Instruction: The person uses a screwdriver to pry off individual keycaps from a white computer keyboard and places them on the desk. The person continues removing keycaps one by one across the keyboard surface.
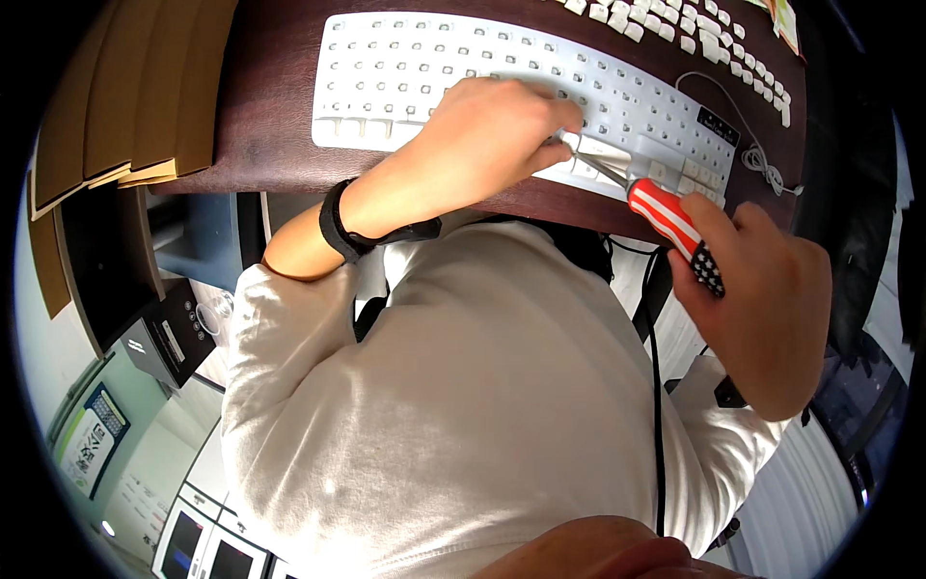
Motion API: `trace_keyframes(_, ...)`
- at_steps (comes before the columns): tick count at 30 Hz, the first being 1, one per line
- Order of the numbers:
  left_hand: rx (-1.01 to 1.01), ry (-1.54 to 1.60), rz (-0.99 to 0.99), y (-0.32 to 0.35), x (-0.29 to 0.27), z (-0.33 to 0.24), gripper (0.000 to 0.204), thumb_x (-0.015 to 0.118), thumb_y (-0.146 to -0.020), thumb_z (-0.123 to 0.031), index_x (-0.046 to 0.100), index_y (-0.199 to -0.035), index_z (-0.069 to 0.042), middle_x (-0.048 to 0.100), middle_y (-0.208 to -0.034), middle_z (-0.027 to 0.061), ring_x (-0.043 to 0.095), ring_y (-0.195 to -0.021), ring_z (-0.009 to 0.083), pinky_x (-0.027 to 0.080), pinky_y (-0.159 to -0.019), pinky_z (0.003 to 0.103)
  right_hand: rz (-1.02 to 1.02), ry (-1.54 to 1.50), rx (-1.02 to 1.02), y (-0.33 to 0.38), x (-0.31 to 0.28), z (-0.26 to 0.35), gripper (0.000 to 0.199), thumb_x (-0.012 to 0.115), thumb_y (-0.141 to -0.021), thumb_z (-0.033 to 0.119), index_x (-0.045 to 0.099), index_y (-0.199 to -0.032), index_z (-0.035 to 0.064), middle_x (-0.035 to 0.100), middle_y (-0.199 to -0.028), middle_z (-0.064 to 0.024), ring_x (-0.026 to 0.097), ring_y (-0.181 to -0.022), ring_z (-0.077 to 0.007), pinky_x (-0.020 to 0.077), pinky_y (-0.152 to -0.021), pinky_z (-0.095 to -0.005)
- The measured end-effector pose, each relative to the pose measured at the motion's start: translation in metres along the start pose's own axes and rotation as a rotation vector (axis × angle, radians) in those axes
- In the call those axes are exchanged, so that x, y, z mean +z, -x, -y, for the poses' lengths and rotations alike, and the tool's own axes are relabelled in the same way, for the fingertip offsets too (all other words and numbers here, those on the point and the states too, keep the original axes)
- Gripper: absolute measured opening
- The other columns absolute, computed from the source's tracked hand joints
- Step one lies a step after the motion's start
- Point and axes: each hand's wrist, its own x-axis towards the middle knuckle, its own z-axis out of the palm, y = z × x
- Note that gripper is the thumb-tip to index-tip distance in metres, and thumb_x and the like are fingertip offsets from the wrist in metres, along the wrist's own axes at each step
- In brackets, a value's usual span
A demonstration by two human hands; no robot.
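Keyboard (502, 60) lies along the tabletop's (265, 106) near edge; loose keycaps (711, 47) lie behind it, cable bundle (756, 158) beside right edge.

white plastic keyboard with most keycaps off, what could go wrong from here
The red-and-white-striped screwdriver might slip into the bare left hand, which is close to its tip. It could also scratch the white plastic keyboard. Loose white keycaps near the dark reddish-brown desk edge might get knocked off.

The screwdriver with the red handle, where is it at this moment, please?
In the head view, the screwdriver is right of centre, gripped in the right hand, its metal end over the white keyboard, near the left hand.
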Motion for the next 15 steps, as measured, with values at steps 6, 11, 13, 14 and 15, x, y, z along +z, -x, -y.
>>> trace_keyframes(6,-0.005,-0.034,-0.003,0.001,0.005,-0.002,0.016,0.071,-0.085,-0.02,0.068,-0.098,-0.011,0.067,-0.087,0.0045,0.066,-0.076,0.028,0.051,-0.063,0.039,-0.167,-0.268,0.005,0.031,0.06,-0.049,0.04,0.08,-0.073,0.015,0.069,-0.111,0.0128,0.058,-0.074,-0.0074,0.061,-0.06,-0.0264,0.0469,-0.055,-0.0369)
trace_keyframes(11,0.001,-0.035,-0.016,0.0,0.005,-0.004,0.016,0.071,-0.085,-0.019,0.068,-0.098,-0.011,0.067,-0.087,0.0051,0.065,-0.076,0.0285,0.051,-0.063,0.039,-0.296,-0.526,0.08,0.048,0.122,-0.06,0.043,0.082,-0.07,0.012,0.069,-0.111,0.0103,0.068,-0.088,-0.0091,0.067,-0.073,-0.0274,0.0523,-0.064,-0.0333)
trace_keyframes(13,0.006,-0.038,-0.006,0.0,0.005,-0.003,0.016,0.071,-0.085,-0.019,0.069,-0.098,-0.01,0.066,-0.086,0.0055,0.065,-0.076,0.0287,0.051,-0.062,0.039,-0.333,-0.578,0.079,0.05,0.136,-0.06,0.043,0.083,-0.069,0.011,0.069,-0.11,0.0086,0.07,-0.091,-0.0101,0.068,-0.075,-0.0276,0.0533,-0.066,-0.0326)
trace_keyframes(14,0.012,-0.043,0.002,-0.001,0.004,-0.003,0.016,0.071,-0.085,-0.019,0.069,-0.098,-0.01,0.066,-0.086,0.0057,0.065,-0.075,0.0288,0.051,-0.062,0.039,-0.355,-0.606,0.082,0.05,0.143,-0.06,0.044,0.083,-0.069,0.011,0.069,-0.11,0.0077,0.07,-0.092,-0.0106,0.069,-0.077,-0.0277,0.0538,-0.067,-0.0322)
trace_keyframes(15,0.009,-0.051,0.027,-0.002,0.002,-0.003,0.017,0.071,-0.085,-0.02,0.069,-0.098,-0.01,0.066,-0.086,0.0059,0.065,-0.075,0.0289,0.051,-0.062,0.039,-0.378,-0.63,0.067,0.051,0.148,-0.062,0.044,0.083,-0.068,0.009,0.069,-0.11,0.0063,0.07,-0.092,-0.0112,0.069,-0.076,-0.0279,0.054,-0.066,-0.033)
